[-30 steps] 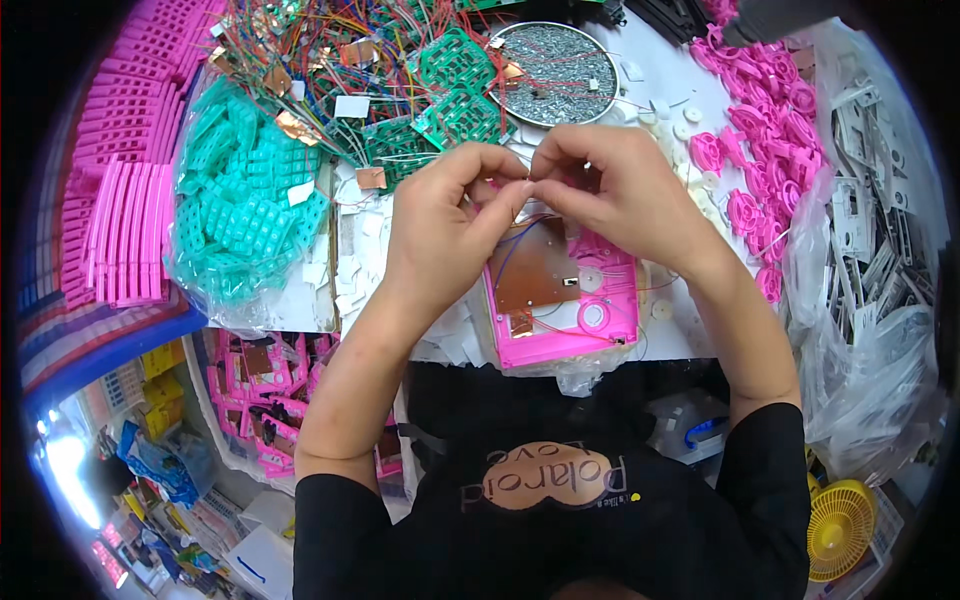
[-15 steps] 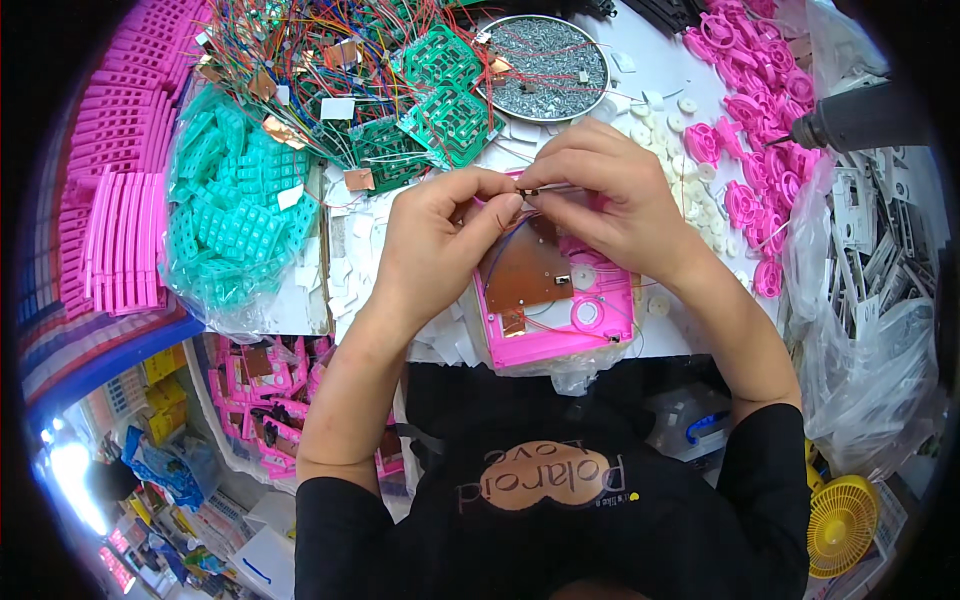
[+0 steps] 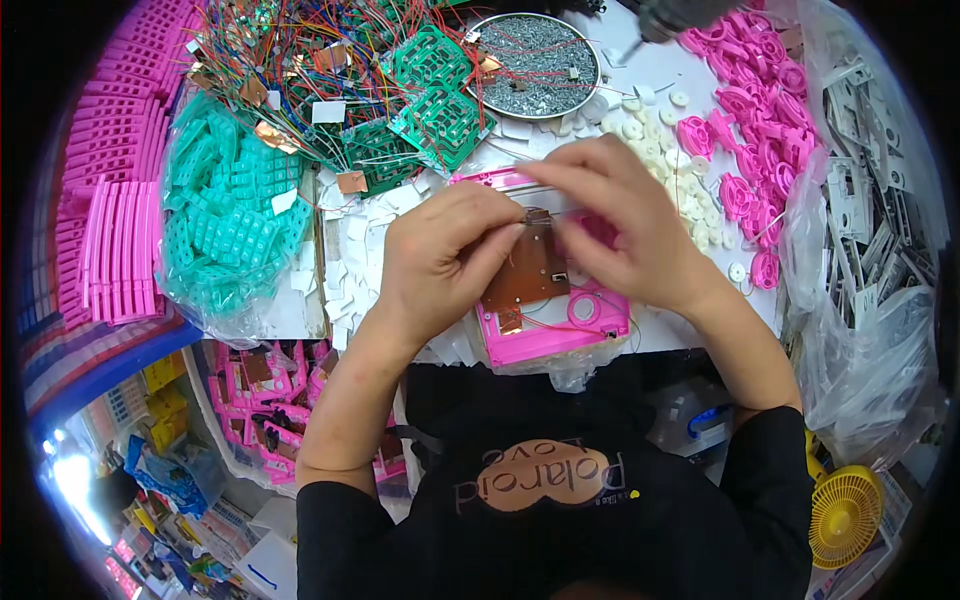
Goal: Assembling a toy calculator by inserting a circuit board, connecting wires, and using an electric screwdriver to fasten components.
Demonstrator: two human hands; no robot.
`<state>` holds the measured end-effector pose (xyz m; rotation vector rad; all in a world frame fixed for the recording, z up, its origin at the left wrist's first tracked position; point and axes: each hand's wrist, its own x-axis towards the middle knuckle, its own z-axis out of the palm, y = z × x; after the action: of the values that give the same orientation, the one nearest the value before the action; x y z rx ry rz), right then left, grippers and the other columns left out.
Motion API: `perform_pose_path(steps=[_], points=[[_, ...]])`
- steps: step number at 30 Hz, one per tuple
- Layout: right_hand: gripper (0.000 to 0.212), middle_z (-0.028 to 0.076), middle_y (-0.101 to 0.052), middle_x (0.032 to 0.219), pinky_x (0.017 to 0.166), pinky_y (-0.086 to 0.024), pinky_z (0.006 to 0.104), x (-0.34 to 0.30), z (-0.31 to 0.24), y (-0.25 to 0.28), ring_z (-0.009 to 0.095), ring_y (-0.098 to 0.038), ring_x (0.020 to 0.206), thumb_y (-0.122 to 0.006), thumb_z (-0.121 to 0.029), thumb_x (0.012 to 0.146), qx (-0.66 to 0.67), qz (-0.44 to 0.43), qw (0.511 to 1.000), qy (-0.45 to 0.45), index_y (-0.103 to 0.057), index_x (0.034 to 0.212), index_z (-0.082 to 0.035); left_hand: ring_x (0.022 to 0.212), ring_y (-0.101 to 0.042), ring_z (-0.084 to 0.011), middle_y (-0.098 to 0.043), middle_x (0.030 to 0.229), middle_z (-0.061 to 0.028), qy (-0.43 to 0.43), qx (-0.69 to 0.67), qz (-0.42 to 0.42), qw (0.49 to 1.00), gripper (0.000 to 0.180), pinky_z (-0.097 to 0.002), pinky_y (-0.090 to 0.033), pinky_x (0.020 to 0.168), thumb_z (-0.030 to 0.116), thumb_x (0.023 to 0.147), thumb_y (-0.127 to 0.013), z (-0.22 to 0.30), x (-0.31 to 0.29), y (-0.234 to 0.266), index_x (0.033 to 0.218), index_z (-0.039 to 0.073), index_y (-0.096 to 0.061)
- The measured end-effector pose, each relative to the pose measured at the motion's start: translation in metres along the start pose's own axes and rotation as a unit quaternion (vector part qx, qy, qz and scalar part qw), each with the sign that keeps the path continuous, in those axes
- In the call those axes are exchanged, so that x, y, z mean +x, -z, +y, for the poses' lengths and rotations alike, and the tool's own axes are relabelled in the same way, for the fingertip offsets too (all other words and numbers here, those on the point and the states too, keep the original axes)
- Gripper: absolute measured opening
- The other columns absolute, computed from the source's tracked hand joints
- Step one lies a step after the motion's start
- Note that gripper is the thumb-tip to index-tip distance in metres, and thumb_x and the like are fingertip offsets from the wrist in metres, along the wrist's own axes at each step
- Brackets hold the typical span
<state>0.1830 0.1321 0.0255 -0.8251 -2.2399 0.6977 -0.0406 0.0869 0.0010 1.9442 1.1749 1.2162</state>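
Observation:
At the table's front edge sits a pink plastic case (image 3: pixel 520 345) with a brown circuit board (image 3: pixel 522 285), a copper-coloured patch and thin wires in it. My left hand (image 3: pixel 440 260) is over the board's left side, thumb and forefinger pinched together. What lies in that pinch is too small to make out. My right hand (image 3: pixel 635 225), blurred by motion, hovers over the case's right side with thumb and fingers apart and nothing visible between them. Both hands hide the far part of the case.
Green circuit boards (image 3: pixel 440 125) with tangled wires lie at the back, beside a round tray of screws (image 3: pixel 535 75). Teal keypads (image 3: pixel 235 220) fill a bag at left. White discs (image 3: pixel 690 190) and pink parts (image 3: pixel 745 130) lie right. A dark power screwdriver (image 3: pixel 680 18) hangs at the back.
My right hand has come away from the small dark part both hands were pinching, its fingers spreading. The left hand stays pinched, slightly lower. The screwdriver has swung from the right toward the back.

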Motion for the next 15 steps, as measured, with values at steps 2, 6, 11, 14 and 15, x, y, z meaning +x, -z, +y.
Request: perform_pose_path(steps=[2, 6, 11, 14, 15], points=[[0.049, 0.011, -0.065, 0.108, 0.085, -0.050, 0.0391, 0.000, 0.000, 0.010, 0.031, -0.058, 0.097, -0.067, -0.004, 0.077, -0.015, 0.012, 1.000, -0.016, -0.068, 0.126, -0.006, 0.075, -0.067, -0.0220, -0.070, 0.088, -0.0081, 0.043, 0.002, -0.005, 0.999, 0.011, -0.0306, -0.053, 0.065, 0.001, 0.084, -0.074, 0.005, -0.003, 0.004, 0.095, 0.004, -0.071], [0.048, 0.014, -0.064, 0.110, 0.086, -0.050, 0.0404, -0.012, -0.006, 0.014, 0.033, -0.058, 0.098, -0.067, -0.004, 0.075, 0.005, -0.038, 0.999, 0.018, -0.068, 0.122, -0.004, 0.074, -0.067, -0.0247, -0.071, 0.090, -0.0093, 0.072, 0.021, -0.014, 0.997, 0.012, -0.0321, -0.052, 0.065, 0.002, 0.083, -0.075, 0.012, -0.003, 0.004, 0.095, 0.003, -0.071], [0.046, 0.015, -0.064, 0.111, 0.093, -0.049, 0.0448, -0.005, -0.006, 0.006, 0.038, -0.057, 0.106, -0.067, -0.008, 0.075, 0.059, -0.084, 0.995, 0.008, -0.068, 0.121, -0.007, 0.082, -0.066, -0.0268, -0.072, 0.093, -0.0073, -0.060, 0.116, -0.079, 0.988, 0.014, -0.0386, -0.051, 0.078, 0.004, 0.080, -0.077, 0.012, 0.009, 0.010, 0.093, 0.006, -0.072], [0.053, 0.016, -0.062, 0.112, 0.092, -0.049, 0.0412, -0.006, 0.009, 0.020, 0.033, -0.059, 0.104, -0.065, -0.008, 0.080, 0.065, -0.084, 0.994, 0.002, -0.064, 0.133, -0.007, 0.090, -0.065, -0.0299, -0.073, 0.095, -0.0057, -0.094, 0.115, -0.102, 0.984, 0.016, -0.0429, -0.050, 0.087, 0.006, 0.078, -0.078, 0.013, 0.013, 0.013, 0.093, 0.007, -0.072], [0.053, 0.016, -0.063, 0.111, 0.092, -0.050, 0.0409, -0.004, 0.022, 0.031, 0.032, -0.060, 0.103, -0.065, -0.009, 0.081, 0.063, -0.091, 0.994, -0.017, -0.063, 0.133, -0.007, 0.092, -0.065, -0.0302, -0.073, 0.096, -0.0061, -0.089, 0.106, -0.124, 0.983, 0.017, -0.0423, -0.050, 0.087, 0.005, 0.077, -0.078, 0.011, 0.011, 0.016, 0.093, 0.007, -0.072]])
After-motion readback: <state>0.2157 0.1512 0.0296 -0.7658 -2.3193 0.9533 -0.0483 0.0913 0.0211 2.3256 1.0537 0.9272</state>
